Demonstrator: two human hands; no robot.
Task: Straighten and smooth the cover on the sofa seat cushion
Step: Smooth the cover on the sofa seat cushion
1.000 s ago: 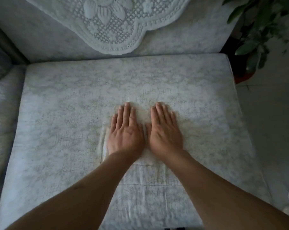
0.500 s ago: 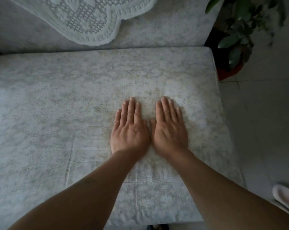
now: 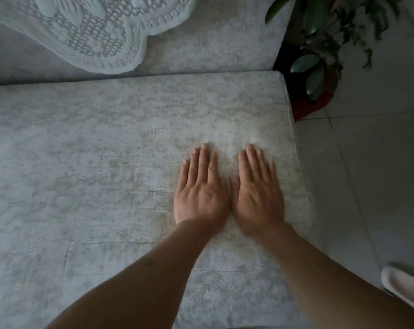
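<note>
The sofa seat cushion wears a pale grey mottled cover [image 3: 94,162] that lies mostly flat, with faint crease lines toward the front left. My left hand [image 3: 200,191] and my right hand [image 3: 257,193] rest palm down on the cover, side by side with thumbs nearly touching, fingers straight and held together. Both sit on the right part of the cushion, and my right hand is close to the cushion's right edge [image 3: 290,129]. Neither hand holds anything.
A white lace doily [image 3: 94,32] hangs over the sofa backrest [image 3: 213,43] behind the cushion. A potted plant [image 3: 320,55] in a red pot stands on the tiled floor [image 3: 367,174] just past the right edge. A pale slipper [image 3: 405,290] lies at the lower right.
Both hands, still flat and together, have slid to the right across the cover toward the cushion's right edge. The fold beside my left hand a second ago is gone from view.
</note>
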